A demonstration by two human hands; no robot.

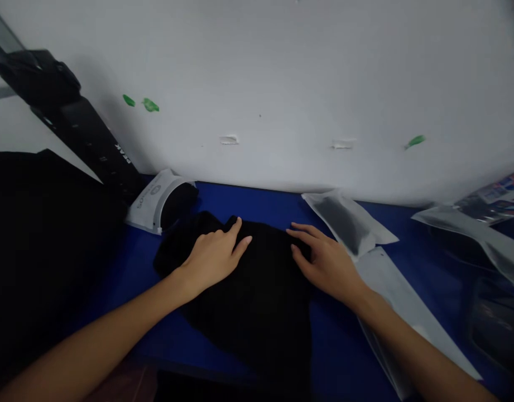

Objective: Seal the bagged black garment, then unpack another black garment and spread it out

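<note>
A dark piece of cloth [260,301] lies spread on the blue table [177,340], its lower end reaching the table's front edge. My left hand [217,254] rests on the cloth's upper left part, forefinger and thumb extended and apart. On the upper right edge of the cloth lies my right hand [323,259], its fingers spread and slightly bent. Neither hand is gripping anything. The cloth's left part is bunched beneath and beside my left hand, and its folds are hard to make out in the dark.
Behind my left hand is a frosted pouch [150,201] with something black inside. Frosted bags [344,220] and a flat white packet [411,301] lie right. A black mass [43,251] fills the left, below a black stand [89,134]. A white wall [282,84] rises behind.
</note>
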